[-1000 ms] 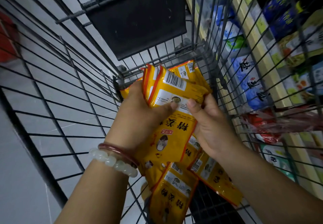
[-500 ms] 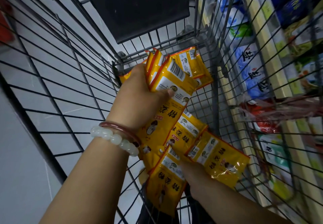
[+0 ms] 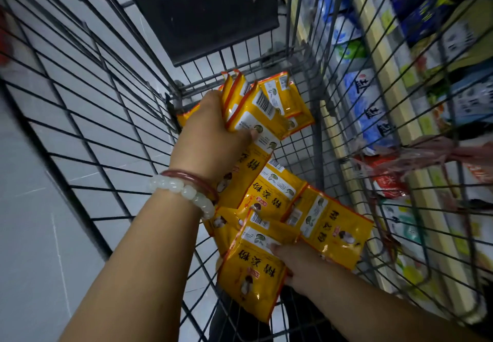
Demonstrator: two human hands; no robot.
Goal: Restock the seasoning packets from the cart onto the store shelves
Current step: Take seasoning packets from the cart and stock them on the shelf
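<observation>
Glossy yellow packets in cart, left hand clutching a stack, right hand gripping one, fingers hidden beneath, shelves blurred

A shop: wire cart beside shelves of packaged goods.

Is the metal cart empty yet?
No. Several yellow seasoning packets lie loose inside the wire shopping cart, and the left hand holds a bunch.
</observation>
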